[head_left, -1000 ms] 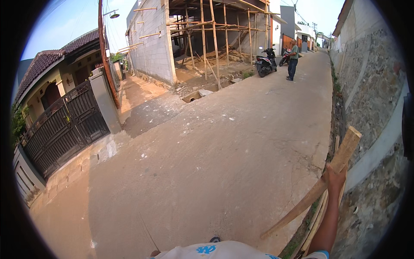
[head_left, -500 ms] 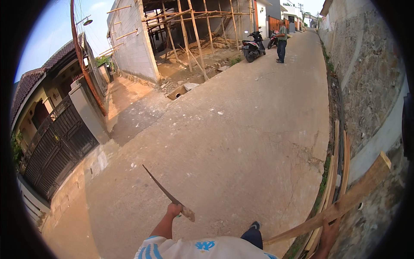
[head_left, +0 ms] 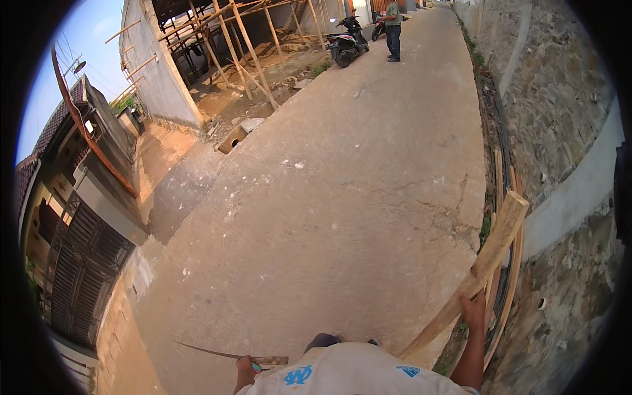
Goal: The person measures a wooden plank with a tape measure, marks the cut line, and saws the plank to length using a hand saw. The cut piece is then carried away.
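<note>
My left hand [head_left: 245,370] is low at the bottom edge, its fingers closed around a handsaw [head_left: 271,360] with a pale wooden handle. The saw's thin dark blade points left over the concrete. Something small and green shows beside those fingers, too small to name. My right hand [head_left: 473,311] grips a long wooden plank [head_left: 492,257] near its middle. The plank slants up and away to the right, and its lower end is partly hidden behind my shirt.
Several long wood strips [head_left: 512,276] lie along the foot of the stone wall [head_left: 559,79] at right. Ahead, a person [head_left: 393,29] stands on the concrete road [head_left: 329,197] near a parked motorbike [head_left: 347,43]. A dark metal gate [head_left: 89,257] is at left.
The plank has swung more upright and moved left with my right hand. My left hand has drawn lower, with the saw now lying flatter. The view has turned right and down.
</note>
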`<move>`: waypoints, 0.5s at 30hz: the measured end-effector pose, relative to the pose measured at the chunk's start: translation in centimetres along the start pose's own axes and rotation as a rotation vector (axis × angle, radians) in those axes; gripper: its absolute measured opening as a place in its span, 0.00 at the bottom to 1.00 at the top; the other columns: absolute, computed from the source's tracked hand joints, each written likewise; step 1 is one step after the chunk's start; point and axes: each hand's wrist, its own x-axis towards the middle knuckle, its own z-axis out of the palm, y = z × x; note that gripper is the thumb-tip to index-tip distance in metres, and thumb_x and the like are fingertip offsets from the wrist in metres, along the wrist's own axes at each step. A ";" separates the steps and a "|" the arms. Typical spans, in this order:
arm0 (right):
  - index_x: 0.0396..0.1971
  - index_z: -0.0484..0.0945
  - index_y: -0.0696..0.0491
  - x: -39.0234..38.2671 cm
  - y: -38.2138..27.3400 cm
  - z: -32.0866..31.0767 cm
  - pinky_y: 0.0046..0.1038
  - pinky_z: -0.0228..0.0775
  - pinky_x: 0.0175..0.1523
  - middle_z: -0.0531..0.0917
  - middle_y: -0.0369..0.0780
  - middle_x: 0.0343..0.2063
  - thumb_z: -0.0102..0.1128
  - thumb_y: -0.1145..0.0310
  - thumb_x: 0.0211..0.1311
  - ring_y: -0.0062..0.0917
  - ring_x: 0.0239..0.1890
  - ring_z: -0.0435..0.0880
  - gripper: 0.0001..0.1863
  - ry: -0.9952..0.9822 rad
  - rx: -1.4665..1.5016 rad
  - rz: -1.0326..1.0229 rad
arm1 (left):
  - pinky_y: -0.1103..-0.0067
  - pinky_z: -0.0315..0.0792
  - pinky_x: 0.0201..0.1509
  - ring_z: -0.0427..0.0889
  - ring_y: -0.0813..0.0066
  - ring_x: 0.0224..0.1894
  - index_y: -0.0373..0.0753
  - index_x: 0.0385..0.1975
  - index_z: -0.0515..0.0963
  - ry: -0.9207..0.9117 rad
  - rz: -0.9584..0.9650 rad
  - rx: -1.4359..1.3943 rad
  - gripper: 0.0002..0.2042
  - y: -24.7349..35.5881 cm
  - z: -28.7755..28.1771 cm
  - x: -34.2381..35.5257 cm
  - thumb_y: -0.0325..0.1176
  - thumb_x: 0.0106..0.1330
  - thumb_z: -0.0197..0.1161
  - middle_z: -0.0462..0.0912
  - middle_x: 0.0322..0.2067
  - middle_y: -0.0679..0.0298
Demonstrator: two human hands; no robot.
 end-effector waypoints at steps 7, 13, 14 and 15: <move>0.55 0.72 0.65 13.6 4.4 5.2 0.33 0.72 0.55 0.83 0.48 0.46 0.66 0.70 0.53 0.36 0.48 0.82 0.29 0.039 -0.097 0.105 | 0.66 0.78 0.46 0.86 0.55 0.42 0.37 0.35 0.82 -0.336 -0.219 0.499 0.18 3.2 5.4 4.8 0.44 0.51 0.68 0.86 0.37 0.51; 0.45 0.77 0.68 24.3 7.1 12.9 0.40 0.77 0.50 0.84 0.56 0.40 0.75 0.58 0.46 0.48 0.42 0.85 0.32 0.203 -0.716 0.158 | 0.64 0.78 0.44 0.86 0.55 0.41 0.36 0.36 0.81 -0.370 -0.069 0.551 0.18 13.4 8.7 18.1 0.44 0.53 0.67 0.85 0.36 0.51; 0.43 0.78 0.68 26.1 7.1 14.0 0.40 0.77 0.50 0.84 0.56 0.39 0.76 0.57 0.45 0.49 0.43 0.85 0.32 0.170 -0.774 0.262 | 0.64 0.78 0.44 0.86 0.55 0.40 0.35 0.36 0.80 -0.359 0.033 0.595 0.18 16.6 8.3 21.0 0.44 0.53 0.67 0.85 0.36 0.51; 0.40 0.78 0.67 27.1 7.6 14.5 0.41 0.77 0.49 0.84 0.56 0.39 0.76 0.56 0.43 0.50 0.43 0.84 0.32 0.156 -0.837 0.385 | 0.64 0.79 0.43 0.86 0.55 0.40 0.35 0.36 0.80 -0.343 0.160 0.642 0.18 21.5 7.9 24.7 0.44 0.53 0.66 0.85 0.36 0.51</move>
